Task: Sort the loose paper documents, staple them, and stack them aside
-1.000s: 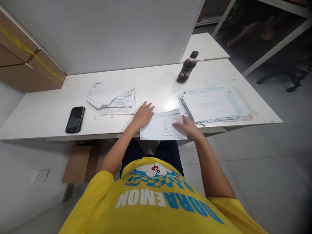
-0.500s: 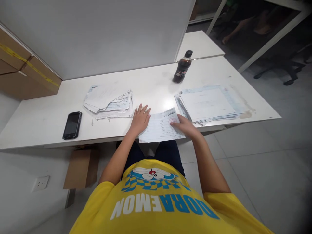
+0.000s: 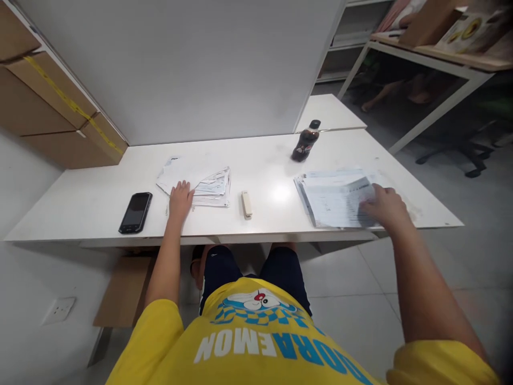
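Note:
My right hand point(image 3: 388, 207) is closed on the right edge of a printed sheet of paper point(image 3: 336, 206), held over the right-hand paper stack point(image 3: 316, 175). The sheet's held corner curls up, and most of the stack is hidden beneath it. My left hand point(image 3: 181, 198) lies with fingers stretched on the front of the left paper stack point(image 3: 210, 187), whose top sheets are folded back and uneven. Between the two stacks a small cream stapler point(image 3: 246, 205) rests on the white table, touched by neither hand.
A dark phone point(image 3: 135, 213) lies at the left of the table point(image 3: 264, 222). A cola bottle point(image 3: 305, 141) stands at the back right, before a grey partition point(image 3: 192, 69). Cardboard boxes point(image 3: 60, 117) fill the left corner. Another person's legs show beneath the far desk point(image 3: 425, 53).
My right hand has carried the sheet rightward onto the right stack. My left hand has moved left off the sheet to the left stack. The stapler now shows, and the view has shifted.

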{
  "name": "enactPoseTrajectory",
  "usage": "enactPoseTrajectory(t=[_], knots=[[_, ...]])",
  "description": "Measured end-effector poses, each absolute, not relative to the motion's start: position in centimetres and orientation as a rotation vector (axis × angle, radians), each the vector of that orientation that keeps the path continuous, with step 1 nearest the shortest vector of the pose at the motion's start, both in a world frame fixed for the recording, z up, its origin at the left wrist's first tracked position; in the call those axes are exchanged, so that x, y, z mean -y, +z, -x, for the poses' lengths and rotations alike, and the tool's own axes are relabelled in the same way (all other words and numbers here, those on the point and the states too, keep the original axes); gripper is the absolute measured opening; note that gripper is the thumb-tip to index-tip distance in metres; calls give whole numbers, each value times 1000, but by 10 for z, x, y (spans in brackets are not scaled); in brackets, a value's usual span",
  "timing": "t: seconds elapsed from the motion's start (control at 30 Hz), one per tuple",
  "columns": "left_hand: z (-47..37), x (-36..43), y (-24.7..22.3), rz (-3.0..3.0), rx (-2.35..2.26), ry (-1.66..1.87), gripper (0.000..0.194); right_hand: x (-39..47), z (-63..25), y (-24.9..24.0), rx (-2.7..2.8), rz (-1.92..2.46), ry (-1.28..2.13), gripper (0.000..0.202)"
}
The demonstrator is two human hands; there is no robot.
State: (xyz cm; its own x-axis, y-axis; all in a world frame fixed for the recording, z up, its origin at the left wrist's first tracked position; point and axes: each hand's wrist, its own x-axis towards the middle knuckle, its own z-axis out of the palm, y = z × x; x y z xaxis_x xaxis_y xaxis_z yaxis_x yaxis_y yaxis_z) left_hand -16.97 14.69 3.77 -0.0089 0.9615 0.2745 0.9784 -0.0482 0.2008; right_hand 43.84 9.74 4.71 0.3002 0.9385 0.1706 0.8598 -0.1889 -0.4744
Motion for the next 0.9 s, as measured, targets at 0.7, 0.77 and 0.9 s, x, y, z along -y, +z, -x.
enactPoseTrajectory(t=[0.7,0.77,0.9], knots=[[91,36,-12,2741,1455,-832,34,-61,-213,72,1571,1328,1611,66],[86,34,-15,2664,1535,-894,33,-50,-220,62,1479,1302,1606,68],[69,27,-20,2429,1737,-1158,33,-26,-232,33,1155,1290,1504,56]])
